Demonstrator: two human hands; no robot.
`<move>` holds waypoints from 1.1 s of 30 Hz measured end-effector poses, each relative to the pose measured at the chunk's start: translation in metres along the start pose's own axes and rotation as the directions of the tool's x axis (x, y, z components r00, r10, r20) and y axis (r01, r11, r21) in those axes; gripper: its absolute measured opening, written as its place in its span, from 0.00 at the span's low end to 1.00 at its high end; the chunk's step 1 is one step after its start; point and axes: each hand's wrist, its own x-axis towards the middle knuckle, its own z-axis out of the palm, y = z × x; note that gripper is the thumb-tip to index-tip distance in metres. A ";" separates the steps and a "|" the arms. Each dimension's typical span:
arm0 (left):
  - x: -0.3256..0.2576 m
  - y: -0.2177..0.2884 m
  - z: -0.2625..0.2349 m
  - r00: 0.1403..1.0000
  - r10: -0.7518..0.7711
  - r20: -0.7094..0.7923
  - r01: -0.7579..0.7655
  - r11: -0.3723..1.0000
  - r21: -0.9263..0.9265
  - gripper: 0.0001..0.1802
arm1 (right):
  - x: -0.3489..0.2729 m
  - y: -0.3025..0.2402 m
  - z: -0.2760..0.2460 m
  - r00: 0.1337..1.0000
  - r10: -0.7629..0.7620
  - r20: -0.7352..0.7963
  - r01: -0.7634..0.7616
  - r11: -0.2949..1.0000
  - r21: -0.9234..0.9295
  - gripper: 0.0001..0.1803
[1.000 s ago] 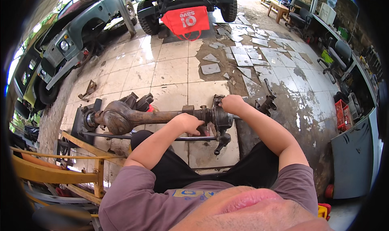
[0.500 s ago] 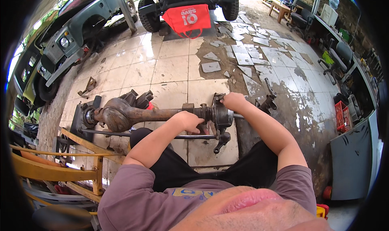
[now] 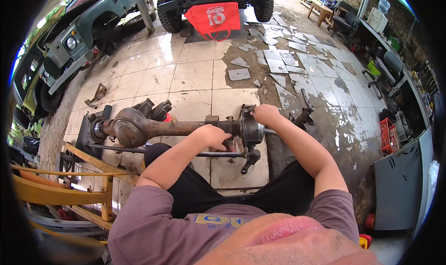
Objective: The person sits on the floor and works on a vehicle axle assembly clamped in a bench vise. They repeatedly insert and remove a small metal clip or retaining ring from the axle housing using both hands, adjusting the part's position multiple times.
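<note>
A rusty vehicle axle (image 3: 174,129) lies across the floor before me, with a bulging differential housing (image 3: 131,128) to the left. At its right end sits a dark, rounded steering swivel housing (image 3: 252,131). My left hand (image 3: 213,137) is at the axle's near side beside the flange (image 3: 229,125), fingers bent together; what they pinch, if anything, is hidden. Against the swivel housing's upper right edge, my right hand (image 3: 266,114) is closed, its fingertips partly out of sight behind it. A steel tie rod (image 3: 200,154) runs along the near side to a steering arm (image 3: 251,162).
A yellow metal frame (image 3: 69,196) stands at the near left. Another dark metal part (image 3: 304,116) lies right of the axle, and a small bracket (image 3: 96,95) lies far left. Broken tiles (image 3: 278,63) cover the far floor. A grey cabinet (image 3: 397,181) and red crate (image 3: 389,135) are at the right.
The whole view has shifted slightly. My left hand's fingers have drawn closer together beside the flange. My right hand stays at the top of the swivel housing.
</note>
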 end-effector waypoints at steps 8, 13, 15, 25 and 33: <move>0.005 -0.003 0.015 0.999 0.019 -0.045 -0.018 1.000 0.024 0.40 | -0.004 -0.008 0.002 0.998 -0.057 0.015 0.057 0.998 -0.016 0.27; 0.005 -0.004 0.017 0.998 0.019 -0.066 -0.018 1.000 0.014 0.38 | -0.005 -0.006 0.001 0.999 -0.045 0.009 0.045 0.999 -0.006 0.26; 0.003 -0.004 0.011 0.997 0.019 -0.071 -0.019 1.000 0.006 0.37 | 0.000 -0.004 -0.003 1.000 -0.028 0.006 0.028 1.000 0.002 0.26; -0.003 0.005 0.004 1.000 -0.008 -0.003 0.008 1.000 0.020 0.40 | -0.003 0.000 0.019 0.990 -0.129 -0.058 0.127 0.991 -0.047 0.26; -0.005 0.006 0.002 1.000 0.000 0.009 0.000 1.000 0.031 0.40 | -0.007 -0.013 0.006 0.989 -0.141 -0.033 0.139 0.988 -0.066 0.26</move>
